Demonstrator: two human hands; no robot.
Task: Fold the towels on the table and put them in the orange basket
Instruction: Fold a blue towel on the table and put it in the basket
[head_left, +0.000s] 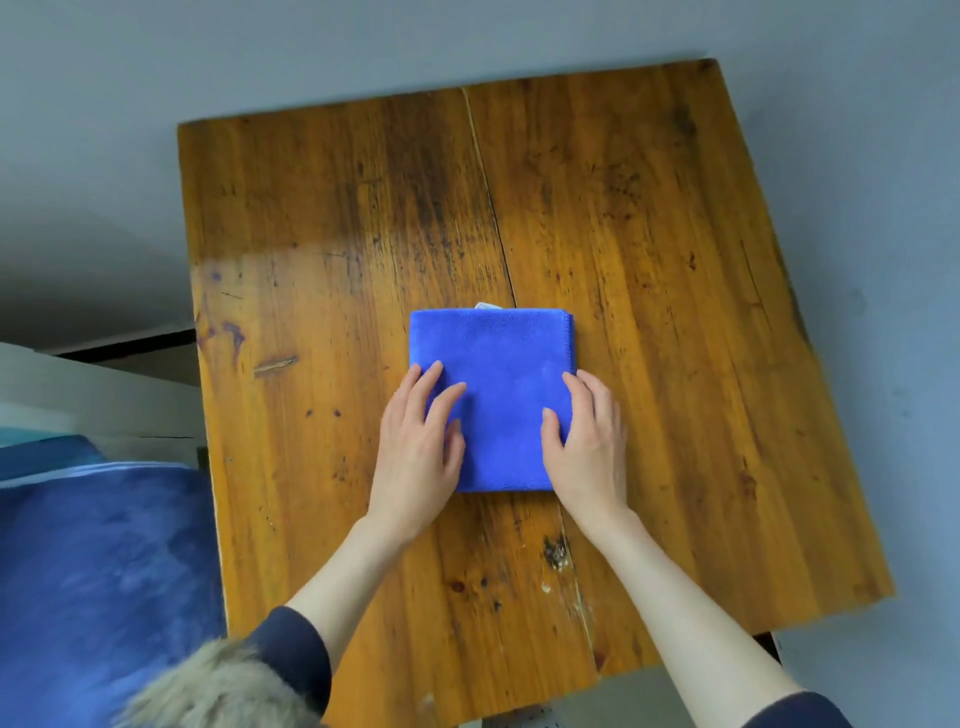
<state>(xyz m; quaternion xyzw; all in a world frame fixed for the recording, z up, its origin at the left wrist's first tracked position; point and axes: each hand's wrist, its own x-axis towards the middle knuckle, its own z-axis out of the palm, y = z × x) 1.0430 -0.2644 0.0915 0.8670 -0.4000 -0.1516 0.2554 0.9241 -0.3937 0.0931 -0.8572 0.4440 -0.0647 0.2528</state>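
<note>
Grey floor showed round a worn wooden table (322, 234), and near its middle lay the blue towel (498, 364), folded into a thick square. Both hands rested flat on its near half, the left hand (418, 441) and right hand (589, 447) with fingers straight and slightly spread, seemingly pressing the layers so the fold would hold. No orange basket was visible; blue fabric (104, 571) lay off the table's left edge.
</note>
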